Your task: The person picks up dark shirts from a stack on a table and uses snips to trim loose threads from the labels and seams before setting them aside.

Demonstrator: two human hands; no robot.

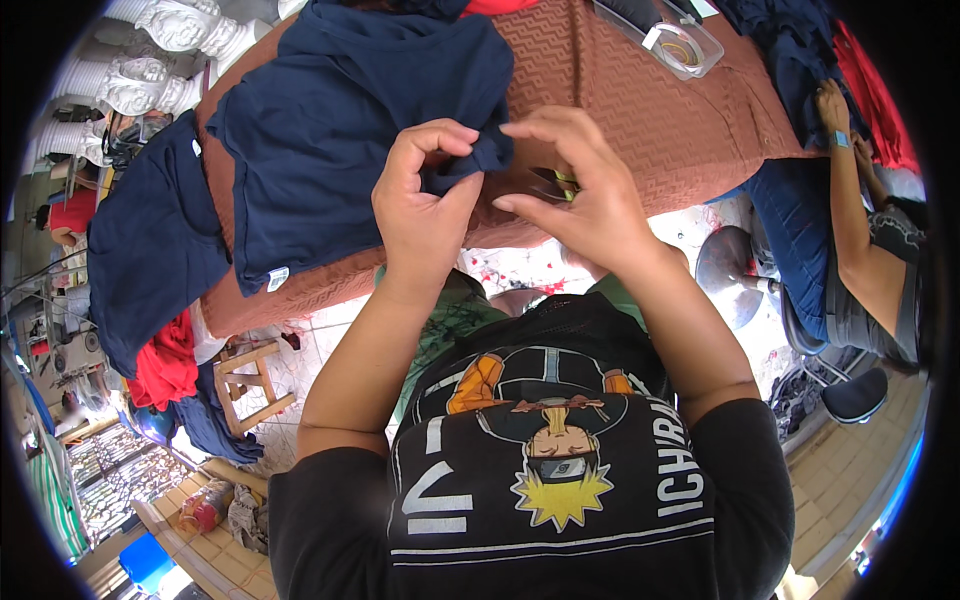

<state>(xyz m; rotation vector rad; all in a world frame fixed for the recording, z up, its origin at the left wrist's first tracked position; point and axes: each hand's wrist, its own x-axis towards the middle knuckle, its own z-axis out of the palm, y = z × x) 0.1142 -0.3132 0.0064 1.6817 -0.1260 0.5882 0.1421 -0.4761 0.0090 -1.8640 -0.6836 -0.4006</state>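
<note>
The left hand [420, 205] is closed in a pinch, thumb and forefinger gripping a small fold at the edge of the navy blue garment [350, 120], which lies spread over the near edge of the desk [640, 120] with its brown zigzag-textured cloth. The right hand [580, 190] is partly curled just to the right of that fold, its fingertips almost touching the fabric; something small with a yellow-green part [560, 182] sits under its fingers, possibly a thread snip, though too little shows to be sure.

To do this well, I would judge that the fold should stay taut between the two hands, with the left pinch close to the spot being worked so the cloth cannot slide, and the small tool held clear of the fingertips.

Counted: two hands of the wearer at the fold; one navy garment in hand and a second navy garment [150, 250] hanging to its left off the desk; one clear plastic container [675, 40] beyond it on the desk; one other person's arm [850, 200] far to its right.
</note>
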